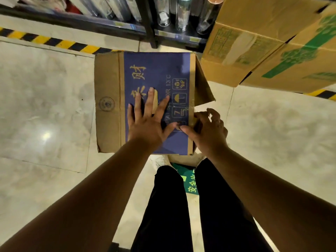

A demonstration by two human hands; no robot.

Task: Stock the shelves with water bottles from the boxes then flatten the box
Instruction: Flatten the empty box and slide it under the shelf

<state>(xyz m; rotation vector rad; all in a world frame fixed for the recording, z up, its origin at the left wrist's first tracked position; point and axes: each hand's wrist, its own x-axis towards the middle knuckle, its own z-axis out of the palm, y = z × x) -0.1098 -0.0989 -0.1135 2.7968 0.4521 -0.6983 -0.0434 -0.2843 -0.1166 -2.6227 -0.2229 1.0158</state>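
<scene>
Floor (45, 106): pale, glossy stone tile, with a bright glare spot at left.
Hazard tape (54, 41): yellow and black stripes along the far edge of the floor, just before the shelf; more of it at far right.
Shelf (109, 28): dark frame across the top, low to the floor, price labels on its front lip.
Bottles (181, 17): clear, upright on the shelf, standing in a row right of the dark upright post.
Box (156, 73): lying on the floor just in front of the shelf, broad blue panel with gold characters facing up, plain brown strip along its left side.
Flap (203, 86): brown, sticking out and up from the right side of the box.
Left hands' side, left hand (147, 122): fingers spread and straight, palm pressed flat on the blue panel near its near edge.
Right hand (209, 131): thumb laid on the blue panel, fingers curled round the box's right edge, gripping it; thumb tip just beside the left thumb.
Cartons (254, 48): brown with green print, stacked at upper right, beside the flap, taped shut.
Legs (169, 206): black trousers, standing at the near edge of the box.
Floor sign (189, 180): green, seen between the legs, partly hidden.
</scene>
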